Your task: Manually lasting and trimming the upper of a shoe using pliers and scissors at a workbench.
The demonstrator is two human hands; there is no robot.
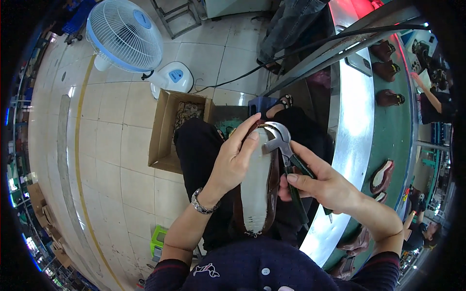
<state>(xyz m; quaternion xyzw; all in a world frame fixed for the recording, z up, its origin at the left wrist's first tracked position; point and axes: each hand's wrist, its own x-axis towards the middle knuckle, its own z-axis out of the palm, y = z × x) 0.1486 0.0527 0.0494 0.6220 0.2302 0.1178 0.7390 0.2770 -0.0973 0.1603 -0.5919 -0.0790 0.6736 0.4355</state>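
Note:
A brown leather shoe upper (274, 194) on a last lies sole up across my lap, with a pale insole (255, 194) facing me. Its toe points away from me. My left hand (233, 162) grips the shoe near the toe, fingers along its left side and thumb over the insole. In my right hand (323, 182) are lasting pincers (280, 140) with dark green handles. Their metal jaws rest at the right edge of the toe; whether they pinch leather there I cannot tell.
At left stand an open cardboard box (162, 126) and a white-blue fan (126, 36). A metal ledge (352, 140) runs along my right, beside a green conveyor (395, 140) carrying several brown shoes (383, 175). A slanted metal bar (310, 63) and black cable cross ahead. Other people work beyond.

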